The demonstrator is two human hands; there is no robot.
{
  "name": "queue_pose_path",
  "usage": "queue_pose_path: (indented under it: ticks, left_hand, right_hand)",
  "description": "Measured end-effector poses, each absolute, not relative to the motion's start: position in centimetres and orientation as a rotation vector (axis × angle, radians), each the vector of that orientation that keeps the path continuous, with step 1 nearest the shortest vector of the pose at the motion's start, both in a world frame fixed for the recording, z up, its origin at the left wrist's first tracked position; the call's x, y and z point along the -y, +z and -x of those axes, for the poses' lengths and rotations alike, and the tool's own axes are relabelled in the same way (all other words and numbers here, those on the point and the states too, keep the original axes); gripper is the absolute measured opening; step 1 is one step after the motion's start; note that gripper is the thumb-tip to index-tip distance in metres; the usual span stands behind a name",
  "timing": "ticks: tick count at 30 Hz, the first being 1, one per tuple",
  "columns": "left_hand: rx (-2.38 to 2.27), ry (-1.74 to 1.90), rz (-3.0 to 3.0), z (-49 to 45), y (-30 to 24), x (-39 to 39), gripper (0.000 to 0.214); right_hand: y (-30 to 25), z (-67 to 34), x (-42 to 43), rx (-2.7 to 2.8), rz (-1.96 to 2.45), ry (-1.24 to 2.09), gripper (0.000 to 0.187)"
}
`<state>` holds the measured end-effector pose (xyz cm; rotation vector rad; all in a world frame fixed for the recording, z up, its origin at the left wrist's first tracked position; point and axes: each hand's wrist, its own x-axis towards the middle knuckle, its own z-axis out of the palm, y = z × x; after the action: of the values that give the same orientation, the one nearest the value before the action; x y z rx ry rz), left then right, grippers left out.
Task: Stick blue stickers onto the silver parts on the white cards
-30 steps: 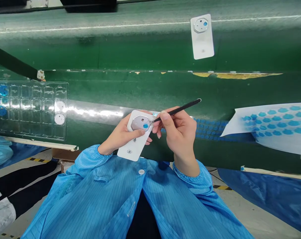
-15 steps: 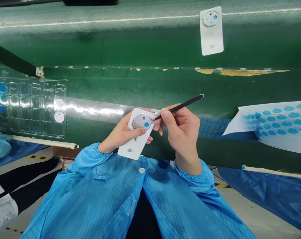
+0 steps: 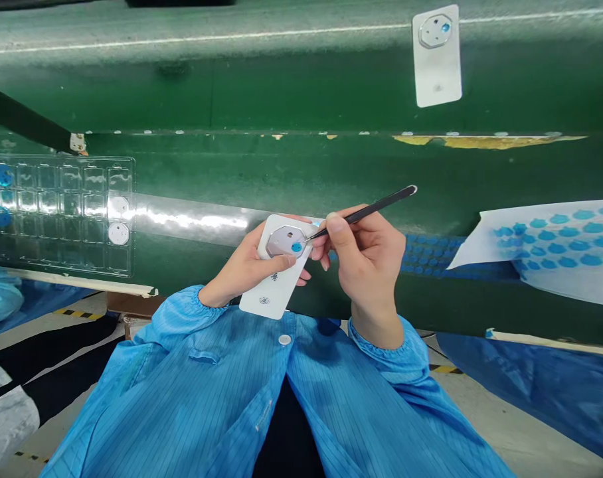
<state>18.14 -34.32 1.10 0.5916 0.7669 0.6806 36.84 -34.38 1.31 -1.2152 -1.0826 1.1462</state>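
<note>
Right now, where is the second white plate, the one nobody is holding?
The second white plate lies at the top right of the head view on the green belt, far beyond the right hand.

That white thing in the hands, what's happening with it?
A person in a blue coat holds a white phone-back cover in the left hand. The right hand holds black tweezers, their tip at a small blue sticker on the cover's silver camera plate. Another cover lies further off on the green belt. A clear tray sits left, a sheet of blue stickers right.
</note>
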Motion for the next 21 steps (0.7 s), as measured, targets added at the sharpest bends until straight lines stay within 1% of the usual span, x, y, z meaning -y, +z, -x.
queue_pose_path:
  ticks: [10, 21]
  left_hand:
    - [-0.742, 0.695, -0.594, -18.18, 1.01, 34.35, 0.058]
    - [-0.773, 0.681, -0.622, -18.16, 1.1, 34.36, 0.061]
  right_hand:
    - [1.18, -36.77, 34.33, 1.11, 1.224, 1.108, 0.031]
    - [1.22, -36.77, 34.42, 1.123, 1.243, 1.114, 0.033]
